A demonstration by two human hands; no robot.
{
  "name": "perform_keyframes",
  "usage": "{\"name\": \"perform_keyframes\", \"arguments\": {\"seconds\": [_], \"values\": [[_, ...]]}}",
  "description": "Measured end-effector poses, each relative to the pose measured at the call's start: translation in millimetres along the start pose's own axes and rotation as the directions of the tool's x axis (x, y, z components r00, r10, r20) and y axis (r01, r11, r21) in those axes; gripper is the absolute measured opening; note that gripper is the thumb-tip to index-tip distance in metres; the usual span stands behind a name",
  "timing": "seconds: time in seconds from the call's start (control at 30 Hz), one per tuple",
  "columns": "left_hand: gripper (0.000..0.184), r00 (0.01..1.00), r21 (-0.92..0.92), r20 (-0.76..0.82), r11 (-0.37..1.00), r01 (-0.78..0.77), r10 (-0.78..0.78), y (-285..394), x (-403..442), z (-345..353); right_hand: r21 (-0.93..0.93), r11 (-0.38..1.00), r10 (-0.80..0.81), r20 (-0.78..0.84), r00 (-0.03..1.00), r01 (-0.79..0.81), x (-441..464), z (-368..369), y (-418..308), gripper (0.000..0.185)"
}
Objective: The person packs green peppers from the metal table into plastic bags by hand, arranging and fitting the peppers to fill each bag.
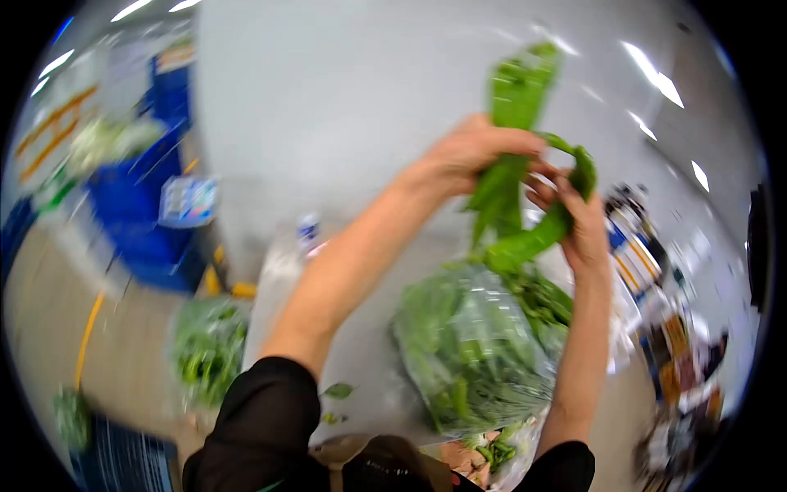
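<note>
My left hand (pixel 479 154) is closed around a bunch of long green peppers (pixel 520 92), which stick out above and below the fist. Just to its right, my right hand (pixel 580 225) grips a curved green pepper (pixel 584 174), its fingertips near the bunch. Beneath both hands a clear plastic bag (pixel 471 344) bulges with more green peppers. Darker green peppers (pixel 537 299) show at the bag's upper right side. Some detail on the hands is blurred by motion.
The bag stands on a grey table (pixel 369 394), where loose leaves (pixel 338 391) lie. A bottle (pixel 308 231) is at the table's far left. On the floor sits another bag of green vegetables (pixel 209 353), below blue crates (pixel 143 205). A white wall (pixel 328 98) rises ahead.
</note>
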State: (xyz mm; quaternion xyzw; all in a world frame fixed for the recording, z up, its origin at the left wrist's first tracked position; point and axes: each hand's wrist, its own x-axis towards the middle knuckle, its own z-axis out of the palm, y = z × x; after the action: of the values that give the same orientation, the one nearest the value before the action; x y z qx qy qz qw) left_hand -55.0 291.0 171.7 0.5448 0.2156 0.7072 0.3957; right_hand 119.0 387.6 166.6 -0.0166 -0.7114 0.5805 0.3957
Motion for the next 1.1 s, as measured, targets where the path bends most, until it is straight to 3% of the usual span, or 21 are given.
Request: {"name": "perform_keyframes", "arguments": {"seconds": [0.03, 0.1, 0.2, 0.27, 0.43, 0.47, 0.57, 0.6, 0.73, 0.77, 0.83, 0.93, 1.07, 1.1], "values": [[0.024, 0.997, -0.079, -0.049, 0.995, 0.056, -0.060, 5, -17, 0, -0.014, 0.996, 0.094, 0.083, 0.992, -0.093, -3, 18, 7, 0.034], [0.019, 0.990, -0.119, -0.143, 0.992, -0.032, 0.015, 4, -44, -17, -0.090, 0.989, 0.128, 0.134, 0.983, -0.117, -18, 72, 23, 0.039], [0.017, 0.934, -0.130, -0.357, 0.991, -0.022, -0.026, 9, -102, -53, -0.049, 0.955, 0.297, 0.223, 0.928, -0.294, -28, 123, 65, 0.042], [0.017, 0.875, -0.122, -0.480, 0.993, -0.002, -0.057, 9, -152, -70, -0.093, 0.893, 0.450, 0.242, 0.860, -0.441, -47, 143, 95, 0.040], [0.019, 0.646, 0.042, -0.760, 0.987, 0.155, -0.069, -14, -296, -124, 0.050, 0.723, 0.652, 0.277, 0.705, -0.689, -84, 182, 170, 0.032], [0.019, 0.612, 0.073, -0.789, 0.982, 0.173, -0.049, -20, -323, -124, 0.092, 0.688, 0.678, 0.273, 0.682, -0.720, -88, 192, 182, 0.031], [0.026, 0.536, -0.112, -0.831, 0.989, 0.101, -0.149, -48, -378, -117, 0.070, 0.653, 0.702, 0.318, 0.637, -0.754, -101, 240, 200, 0.029], [0.028, 0.526, -0.098, -0.837, 0.987, 0.124, -0.149, -52, -391, -117, 0.108, 0.610, 0.707, 0.373, 0.601, -0.785, -107, 251, 217, 0.030], [0.039, 0.592, -0.095, -0.785, 0.980, 0.174, -0.181, -49, -433, -103, 0.254, 0.402, 0.719, 0.508, 0.475, -0.880, -154, 280, 302, 0.039], [0.052, 0.647, -0.074, -0.734, 0.971, 0.226, -0.207, -59, -444, -116, 0.267, 0.381, 0.693, 0.551, 0.465, -0.885, -168, 292, 310, 0.043], [0.065, 0.575, -0.031, -0.790, 0.952, 0.306, -0.211, -79, -461, -127, 0.330, 0.261, 0.699, 0.583, 0.413, -0.907, -185, 305, 321, 0.049], [0.088, 0.545, 0.126, -0.816, 0.861, 0.493, -0.193, -72, -467, -116, 0.405, 0.160, 0.618, 0.670, 0.411, -0.900, -208, 303, 341, 0.049], [0.113, 0.558, 0.440, -0.811, 0.443, 0.781, -0.176, -92, -478, -132, 0.369, 0.174, 0.802, 0.485, 0.349, -0.913, -233, 294, 354, 0.046], [0.114, 0.568, 0.495, -0.807, 0.338, 0.801, -0.164, -100, -477, -128, 0.409, 0.110, 0.793, 0.513, 0.328, -0.906, -239, 291, 358, 0.047]]}}
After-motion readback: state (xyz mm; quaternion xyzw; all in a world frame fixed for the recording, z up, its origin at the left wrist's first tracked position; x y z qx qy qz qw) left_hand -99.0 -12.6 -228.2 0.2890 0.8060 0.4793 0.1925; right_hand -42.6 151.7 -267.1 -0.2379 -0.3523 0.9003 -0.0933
